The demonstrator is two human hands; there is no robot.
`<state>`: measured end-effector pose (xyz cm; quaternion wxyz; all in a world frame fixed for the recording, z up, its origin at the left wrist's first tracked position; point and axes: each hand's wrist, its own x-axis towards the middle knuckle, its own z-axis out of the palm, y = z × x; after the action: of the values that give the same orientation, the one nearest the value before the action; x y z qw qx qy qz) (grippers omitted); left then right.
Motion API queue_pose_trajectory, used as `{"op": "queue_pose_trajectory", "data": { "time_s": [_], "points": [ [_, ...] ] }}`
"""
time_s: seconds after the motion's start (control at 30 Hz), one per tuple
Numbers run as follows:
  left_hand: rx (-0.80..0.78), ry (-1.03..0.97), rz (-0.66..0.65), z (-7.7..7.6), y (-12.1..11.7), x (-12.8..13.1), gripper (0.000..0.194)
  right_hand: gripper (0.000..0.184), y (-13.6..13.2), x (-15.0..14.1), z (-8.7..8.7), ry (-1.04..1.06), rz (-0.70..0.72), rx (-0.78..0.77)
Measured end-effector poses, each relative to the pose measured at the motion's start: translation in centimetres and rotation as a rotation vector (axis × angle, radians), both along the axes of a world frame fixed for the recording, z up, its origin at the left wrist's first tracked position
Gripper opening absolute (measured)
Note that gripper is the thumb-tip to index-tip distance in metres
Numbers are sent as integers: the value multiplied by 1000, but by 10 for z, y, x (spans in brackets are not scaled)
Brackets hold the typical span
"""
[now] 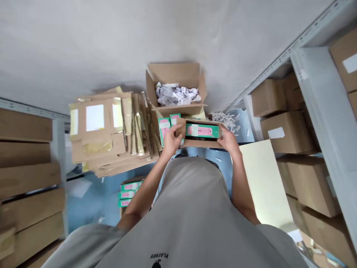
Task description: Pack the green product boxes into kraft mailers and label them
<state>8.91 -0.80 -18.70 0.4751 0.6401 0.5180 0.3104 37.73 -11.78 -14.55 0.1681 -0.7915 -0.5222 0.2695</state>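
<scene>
In the head view, an open cardboard box (202,143) is held in front of me by both hands. A green and pink product box (202,130) lies inside it. My left hand (172,140) grips the cardboard box's left end, its thumb and fingers closed on the flap. At the right end, my right hand (229,140) has its fingers closed on the cardboard edge. Two more green product boxes (164,128) stand just beyond my left hand, partly covered by it.
Flattened cartons (104,147) are stacked at the left. A carton of crumpled paper (175,109) stands against the wall. More green boxes (128,194) sit low at the left. Shelves with cartons (284,134) flank both sides; a pale yellow board (266,182) is at the right.
</scene>
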Motion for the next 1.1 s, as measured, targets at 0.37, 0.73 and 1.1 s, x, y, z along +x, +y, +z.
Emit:
{"op": "queue_pose_trajectory", "data": {
  "time_s": [0.37, 0.73, 1.1],
  "points": [
    [37, -28, 227, 31, 42, -95, 45, 92, 95, -88, 32, -10, 182, -48],
    [62, 103, 283, 7, 52, -138, 46, 43, 136, -123, 53, -23, 200, -59],
    [186, 186, 144, 30, 51, -128, 44, 43, 329, -136, 23, -328, 503, -241]
  ]
}}
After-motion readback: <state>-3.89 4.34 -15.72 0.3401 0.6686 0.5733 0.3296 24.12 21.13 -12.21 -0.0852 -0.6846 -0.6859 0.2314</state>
